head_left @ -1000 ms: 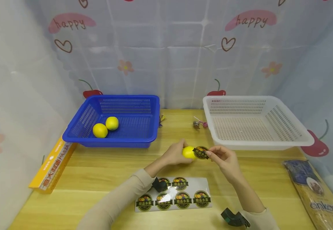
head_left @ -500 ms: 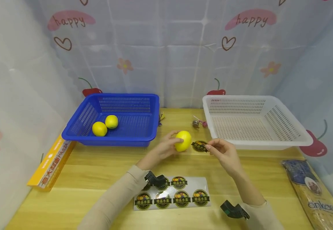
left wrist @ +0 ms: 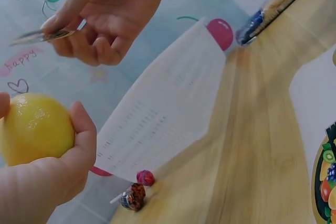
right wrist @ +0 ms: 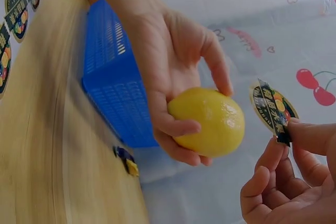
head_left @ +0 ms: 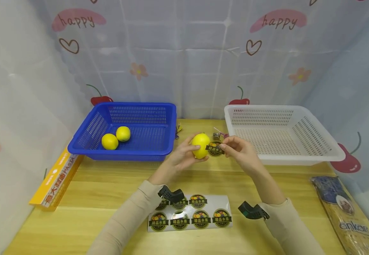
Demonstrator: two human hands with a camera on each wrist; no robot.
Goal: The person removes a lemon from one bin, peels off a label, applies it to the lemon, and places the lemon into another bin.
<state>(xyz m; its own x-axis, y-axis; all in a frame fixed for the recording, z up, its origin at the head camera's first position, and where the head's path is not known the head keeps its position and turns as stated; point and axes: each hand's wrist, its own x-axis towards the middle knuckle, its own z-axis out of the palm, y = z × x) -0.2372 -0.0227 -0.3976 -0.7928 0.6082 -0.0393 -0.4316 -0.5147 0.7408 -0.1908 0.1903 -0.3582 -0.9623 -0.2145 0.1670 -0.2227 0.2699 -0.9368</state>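
A yellow lemon [head_left: 201, 144] is gripped in my left hand [head_left: 181, 156], raised over the middle of the table. My right hand [head_left: 240, 152] pinches a round black-and-gold fruit sticker [head_left: 214, 148] by its edge between thumb and forefinger. In the right wrist view the sticker [right wrist: 270, 109] stands a short gap away from the lemon [right wrist: 210, 121], its printed face showing. The left wrist view shows that sticker [left wrist: 44, 36] nearly edge-on, above the lemon [left wrist: 37, 129]. Below the hands lies a white sheet of similar stickers [head_left: 214, 202], partly covered by the left wrist camera.
At the back left a blue basket [head_left: 124, 154] holds two lemons [head_left: 109, 141]. A white basket [head_left: 293, 159] stands at the back right. Wrapped lollipops [head_left: 216, 136] lie beside it. A pasta box [head_left: 55, 180] is at the left edge, a bagged package [head_left: 344, 212] at the right.
Both hands have risen and moved toward the back of the table. The lemon has turned more into view in the left hand; the sticker has shifted up and slightly left.
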